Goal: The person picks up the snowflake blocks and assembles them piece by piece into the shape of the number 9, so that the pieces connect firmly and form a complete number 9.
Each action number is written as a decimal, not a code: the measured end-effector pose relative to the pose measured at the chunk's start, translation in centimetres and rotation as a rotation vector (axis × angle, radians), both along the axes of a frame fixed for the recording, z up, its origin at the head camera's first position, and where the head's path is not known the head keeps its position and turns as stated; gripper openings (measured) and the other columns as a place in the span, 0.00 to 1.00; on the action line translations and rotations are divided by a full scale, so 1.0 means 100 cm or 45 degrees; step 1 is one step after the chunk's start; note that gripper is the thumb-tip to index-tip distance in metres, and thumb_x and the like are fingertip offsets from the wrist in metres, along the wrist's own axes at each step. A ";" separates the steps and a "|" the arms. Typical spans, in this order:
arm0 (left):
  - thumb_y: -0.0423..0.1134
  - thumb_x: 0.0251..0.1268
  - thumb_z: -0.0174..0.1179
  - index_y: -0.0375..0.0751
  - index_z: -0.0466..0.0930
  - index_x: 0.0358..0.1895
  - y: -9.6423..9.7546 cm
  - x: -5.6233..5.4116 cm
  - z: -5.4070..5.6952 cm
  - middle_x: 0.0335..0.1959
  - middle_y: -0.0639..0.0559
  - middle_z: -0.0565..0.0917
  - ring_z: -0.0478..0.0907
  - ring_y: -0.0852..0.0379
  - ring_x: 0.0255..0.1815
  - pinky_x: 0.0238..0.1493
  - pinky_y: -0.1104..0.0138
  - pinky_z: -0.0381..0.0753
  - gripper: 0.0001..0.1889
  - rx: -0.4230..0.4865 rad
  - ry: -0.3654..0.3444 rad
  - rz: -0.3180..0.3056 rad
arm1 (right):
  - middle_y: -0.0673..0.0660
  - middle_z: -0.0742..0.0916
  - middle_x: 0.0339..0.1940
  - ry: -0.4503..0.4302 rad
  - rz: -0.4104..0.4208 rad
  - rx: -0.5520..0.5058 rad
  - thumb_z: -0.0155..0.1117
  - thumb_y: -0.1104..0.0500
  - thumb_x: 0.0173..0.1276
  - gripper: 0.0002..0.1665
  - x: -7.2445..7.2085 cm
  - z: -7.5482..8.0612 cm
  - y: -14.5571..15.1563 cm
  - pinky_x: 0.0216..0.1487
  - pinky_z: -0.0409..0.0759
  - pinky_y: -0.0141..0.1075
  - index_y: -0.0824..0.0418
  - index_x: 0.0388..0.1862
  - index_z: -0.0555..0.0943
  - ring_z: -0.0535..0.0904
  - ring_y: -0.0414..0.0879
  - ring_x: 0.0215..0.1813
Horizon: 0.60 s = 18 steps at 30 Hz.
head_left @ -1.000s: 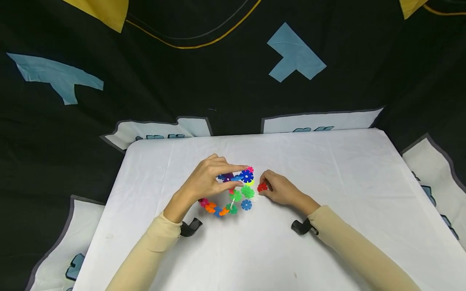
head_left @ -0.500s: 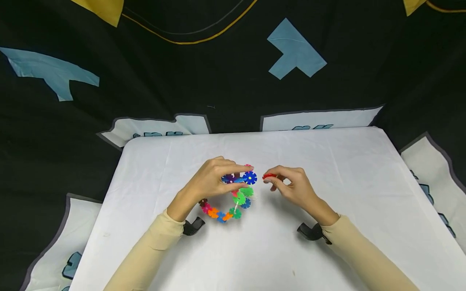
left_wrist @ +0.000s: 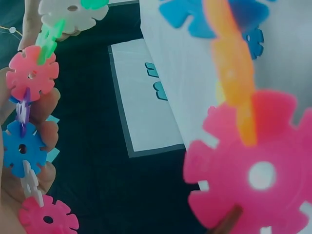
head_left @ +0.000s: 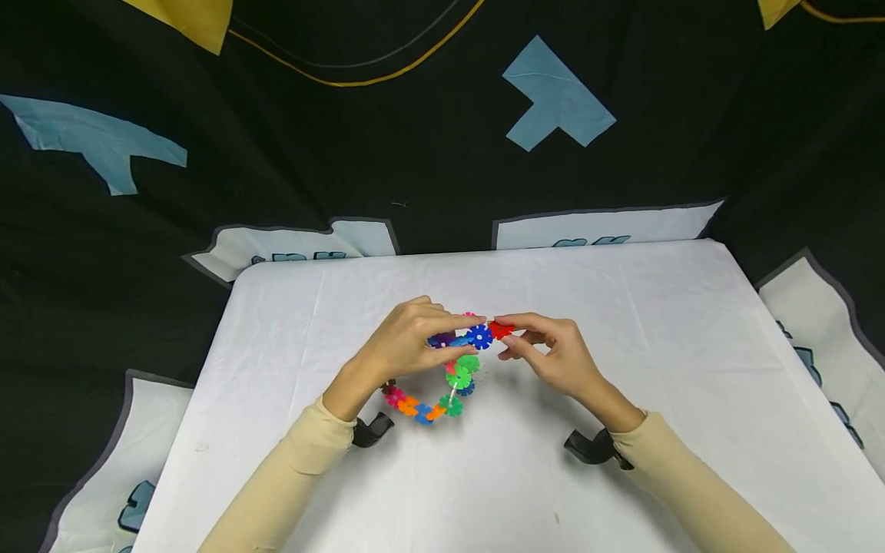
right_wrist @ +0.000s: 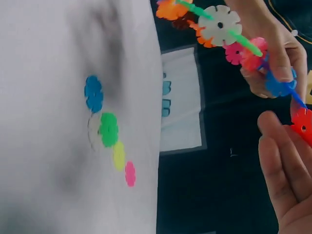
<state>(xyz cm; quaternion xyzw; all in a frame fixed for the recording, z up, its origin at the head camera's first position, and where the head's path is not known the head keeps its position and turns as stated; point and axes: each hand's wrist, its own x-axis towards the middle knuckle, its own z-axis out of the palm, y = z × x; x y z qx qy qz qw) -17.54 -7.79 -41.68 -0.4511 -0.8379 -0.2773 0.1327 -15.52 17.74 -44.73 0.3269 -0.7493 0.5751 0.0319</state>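
My left hand (head_left: 404,338) pinches a chain of colourful slotted snowflake discs between thumb and fingers. A dark blue disc (head_left: 480,336) forms its near-right end, and the rest curves down in a loop past an orange disc (head_left: 408,405). In the left wrist view a large pink disc (left_wrist: 263,175) of the chain hangs close to the camera. From the other side, my right hand (head_left: 560,349) holds a red snowflake disc (head_left: 501,330) by its edge, right at the dark blue disc's rim. In the right wrist view the red disc (right_wrist: 303,126) meets the blue end edge to edge.
Loose discs lie on the white tablecloth (head_left: 622,346) below the hands: a blue one (right_wrist: 93,93), a green one (right_wrist: 108,129) overlapping a white one, a yellow one (right_wrist: 119,156) and a pink one (right_wrist: 130,174). A black curtain (head_left: 346,153) hangs behind the table.
My right hand has picked the red disc up off the table, turned it and brought it left against the dark blue disc. My left hand has shifted slightly right with the chain.
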 end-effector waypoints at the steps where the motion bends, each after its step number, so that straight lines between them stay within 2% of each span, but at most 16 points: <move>1: 0.48 0.51 0.75 0.48 0.86 0.53 0.000 0.000 0.000 0.31 0.56 0.89 0.80 0.64 0.24 0.35 0.72 0.74 0.23 -0.007 0.005 0.006 | 0.65 0.88 0.46 -0.043 0.000 -0.025 0.63 0.73 0.65 0.17 0.001 0.000 0.000 0.36 0.85 0.34 0.69 0.54 0.81 0.89 0.44 0.32; 4: 0.48 0.52 0.75 0.48 0.86 0.52 0.000 0.000 0.001 0.30 0.56 0.89 0.80 0.64 0.24 0.35 0.72 0.74 0.22 -0.021 0.025 0.016 | 0.66 0.88 0.45 -0.133 -0.001 -0.082 0.62 0.72 0.66 0.16 0.002 0.002 0.001 0.37 0.86 0.36 0.70 0.52 0.81 0.89 0.46 0.32; 7: 0.47 0.52 0.74 0.49 0.86 0.52 0.001 0.000 0.002 0.29 0.57 0.89 0.80 0.64 0.24 0.35 0.72 0.74 0.22 -0.027 0.045 0.015 | 0.68 0.87 0.44 -0.173 0.005 -0.120 0.63 0.73 0.65 0.14 0.002 0.003 0.001 0.35 0.86 0.37 0.70 0.50 0.81 0.89 0.48 0.32; 11: 0.47 0.52 0.75 0.49 0.86 0.52 0.002 0.000 0.003 0.28 0.57 0.88 0.80 0.63 0.25 0.36 0.71 0.74 0.22 -0.043 0.066 0.003 | 0.70 0.85 0.43 -0.191 0.016 -0.154 0.64 0.75 0.62 0.12 0.003 0.004 -0.001 0.35 0.86 0.38 0.72 0.45 0.80 0.89 0.48 0.33; 18: 0.46 0.53 0.74 0.49 0.87 0.52 0.004 0.001 0.004 0.25 0.58 0.87 0.79 0.64 0.23 0.34 0.71 0.73 0.21 -0.069 0.126 0.010 | 0.65 0.84 0.36 -0.146 -0.012 -0.144 0.69 0.76 0.57 0.11 0.005 0.004 -0.006 0.36 0.86 0.39 0.68 0.38 0.80 0.87 0.46 0.31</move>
